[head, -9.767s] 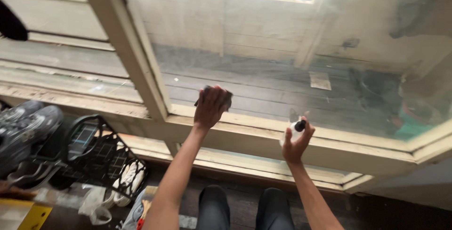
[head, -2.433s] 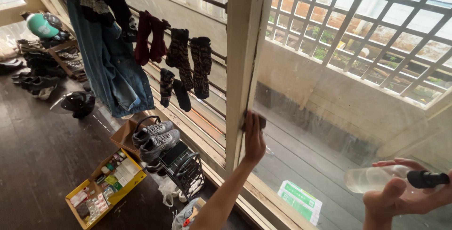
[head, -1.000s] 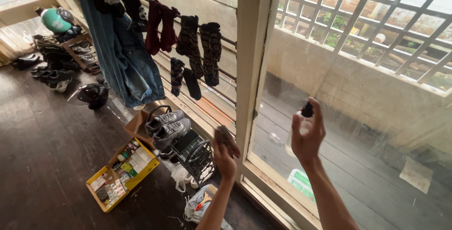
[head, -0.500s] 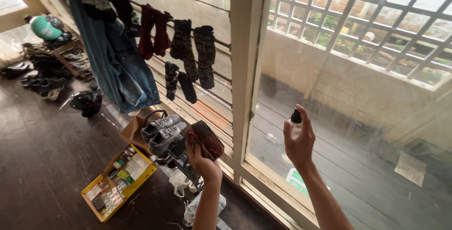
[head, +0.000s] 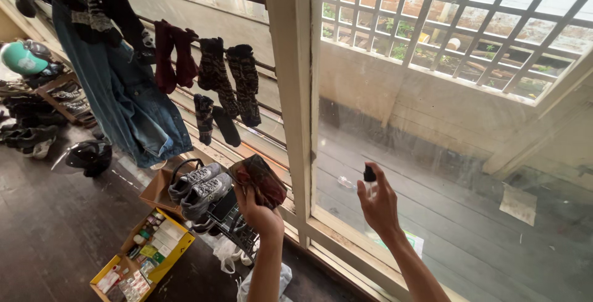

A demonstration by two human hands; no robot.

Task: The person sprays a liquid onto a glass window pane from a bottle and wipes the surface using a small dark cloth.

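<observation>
the left hand (head: 256, 206) is clenched around a crumpled dark red cloth (head: 259, 178), held up just left of the pale window frame (head: 293, 92). the right hand (head: 380, 206) grips a small spray bottle (head: 369, 178) with a black top, raised close to the dusty window glass (head: 457, 172).

Dark socks (head: 231, 83) and denim jeans (head: 133, 113) hang on a rail above grey sneakers (head: 201, 191), a yellow box (head: 142, 257) and a green helmet (head: 21, 59).
</observation>
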